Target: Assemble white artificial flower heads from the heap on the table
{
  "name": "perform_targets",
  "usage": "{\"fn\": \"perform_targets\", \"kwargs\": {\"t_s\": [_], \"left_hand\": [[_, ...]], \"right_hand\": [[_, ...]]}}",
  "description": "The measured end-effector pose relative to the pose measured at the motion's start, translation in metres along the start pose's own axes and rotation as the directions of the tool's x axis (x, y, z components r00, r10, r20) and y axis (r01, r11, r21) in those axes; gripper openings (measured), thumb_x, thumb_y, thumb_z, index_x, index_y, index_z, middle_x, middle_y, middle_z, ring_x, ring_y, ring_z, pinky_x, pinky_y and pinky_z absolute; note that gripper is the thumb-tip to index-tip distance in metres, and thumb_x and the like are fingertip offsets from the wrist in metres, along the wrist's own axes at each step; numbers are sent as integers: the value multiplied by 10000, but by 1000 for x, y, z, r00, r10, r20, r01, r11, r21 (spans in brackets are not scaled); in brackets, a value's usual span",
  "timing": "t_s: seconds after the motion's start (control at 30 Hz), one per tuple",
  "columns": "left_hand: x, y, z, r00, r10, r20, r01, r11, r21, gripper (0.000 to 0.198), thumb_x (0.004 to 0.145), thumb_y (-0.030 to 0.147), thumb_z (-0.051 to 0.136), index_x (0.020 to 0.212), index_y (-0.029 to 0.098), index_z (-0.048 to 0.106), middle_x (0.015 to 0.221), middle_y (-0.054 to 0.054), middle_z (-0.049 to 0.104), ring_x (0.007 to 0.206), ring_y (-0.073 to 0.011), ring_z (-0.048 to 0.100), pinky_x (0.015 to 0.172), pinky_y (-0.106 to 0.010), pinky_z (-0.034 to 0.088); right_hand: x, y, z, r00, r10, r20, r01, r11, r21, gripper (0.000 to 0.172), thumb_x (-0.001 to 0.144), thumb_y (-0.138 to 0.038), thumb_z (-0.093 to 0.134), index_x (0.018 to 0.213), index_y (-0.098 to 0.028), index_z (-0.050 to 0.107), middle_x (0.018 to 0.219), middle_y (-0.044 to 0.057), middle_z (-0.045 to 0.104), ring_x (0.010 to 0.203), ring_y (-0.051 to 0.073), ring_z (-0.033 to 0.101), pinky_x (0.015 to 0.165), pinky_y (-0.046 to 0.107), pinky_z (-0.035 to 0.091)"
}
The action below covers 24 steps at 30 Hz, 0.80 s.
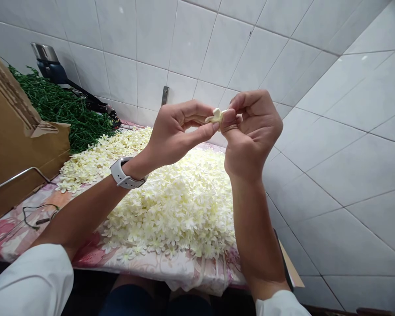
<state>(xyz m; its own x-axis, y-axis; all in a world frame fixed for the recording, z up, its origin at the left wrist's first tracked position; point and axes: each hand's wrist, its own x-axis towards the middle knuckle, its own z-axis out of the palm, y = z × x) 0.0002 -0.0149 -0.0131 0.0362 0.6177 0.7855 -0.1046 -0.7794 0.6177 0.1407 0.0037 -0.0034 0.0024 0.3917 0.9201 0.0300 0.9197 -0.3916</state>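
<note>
Beside a white tiled wall [197, 44], a flowered cloth [171, 270] carries a wide pile of cream artificial blossoms [171, 210], and above it the left hand [174, 134] and the right hand [253, 134] both pinch one small blossom [216, 116], holding it up away from the pile so the fingers have room.

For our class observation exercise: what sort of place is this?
Likely a home craft workspace: white tiled walls, a floral-covered table heaped with cream blossoms, and a cardboard box beside green strands.

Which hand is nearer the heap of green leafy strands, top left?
Left hand is nearer, to the right of the heap of green leafy strands. Right hand is farther right, beyond the left.
</note>
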Motion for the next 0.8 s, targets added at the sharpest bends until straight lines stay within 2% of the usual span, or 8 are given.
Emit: {"fn": "perform_targets", "kwargs": {"t_s": [0.07, 0.17, 0.3, 0.37, 0.43, 0.5, 0.63, 0.8], "left_hand": [[1, 1, -1, 1000, 7, -10, -7, 999, 41, 252, 726, 416, 878, 838, 225, 758, 786, 23, 723, 789, -142, 725, 712, -294, 652], [3, 1, -4, 999, 23, -24, -21, 996, 83, 258, 718, 427, 882, 791, 220, 747, 746, 16, 713, 785, -147, 722, 689, -289, 642], [4, 2, -7, 1000, 27, -5, -26, 996, 87, 241, 712, 407, 890, 778, 222, 750, 728, 11, 714, 756, -149, 716, 681, -299, 637], [3, 3, -7, 1000, 21, 12, -22, 996, 81, 230, 718, 394, 887, 781, 220, 751, 738, 4, 725, 733, -148, 711, 691, -310, 642], [4, 4, -7, 1000, -2, 23, 1, 997, 77, 230, 713, 375, 893, 794, 214, 749, 758, -3, 735, 745, -155, 718, 717, -324, 648], [5, 6, -7, 999, -33, 14, 33, 997, 64, 239, 701, 342, 904, 816, 207, 744, 780, -7, 738, 778, -165, 731, 752, -331, 649], [6, 7, -6, 997, -71, -27, 72, 997, 14, 258, 689, 280, 914, 832, 187, 721, 786, -7, 716, 789, -158, 736, 758, -305, 632], [6, 8, -4, 998, -58, -18, 59, 997, 52, 252, 738, 373, 875, 825, 195, 719, 820, -4, 737, 787, -144, 720, 755, -296, 632]], "right_hand": [[1, -3, -2, 999, 37, 37, -39, 998, 46, 190, 863, -237, 683, 751, -257, 531, 768, -4, 491, 706, 154, 462, 624, 335, 399], [3, -8, -6, 975, 149, 163, -172, 976, 136, 193, 825, -167, 702, 714, -244, 564, 741, -11, 484, 686, 138, 424, 629, 323, 375], [6, -10, -14, 885, 332, 325, -414, 881, 227, 232, 808, -269, 786, 708, -231, 581, 745, -21, 455, 678, 125, 428, 661, 327, 415], [8, -8, -17, 843, 373, 387, -483, 842, 241, 272, 785, -339, 832, 729, -230, 588, 742, -30, 445, 670, 116, 438, 681, 326, 446], [9, -5, -20, 827, 376, 419, -500, 832, 240, 295, 785, -393, 841, 754, -237, 593, 731, -35, 442, 664, 113, 448, 694, 323, 474], [10, -2, -20, 837, 367, 405, -478, 851, 217, 293, 817, -438, 814, 779, -246, 596, 734, -30, 465, 670, 120, 470, 703, 326, 498], [8, 4, -17, 915, 300, 271, -348, 926, 148, 304, 858, -523, 758, 830, -262, 604, 784, -14, 548, 713, 132, 548, 699, 324, 533], [7, 9, -14, 974, 158, 161, -168, 984, 55, 279, 890, -548, 709, 895, -284, 620, 823, -13, 594, 796, 147, 625, 724, 326, 552]]}}
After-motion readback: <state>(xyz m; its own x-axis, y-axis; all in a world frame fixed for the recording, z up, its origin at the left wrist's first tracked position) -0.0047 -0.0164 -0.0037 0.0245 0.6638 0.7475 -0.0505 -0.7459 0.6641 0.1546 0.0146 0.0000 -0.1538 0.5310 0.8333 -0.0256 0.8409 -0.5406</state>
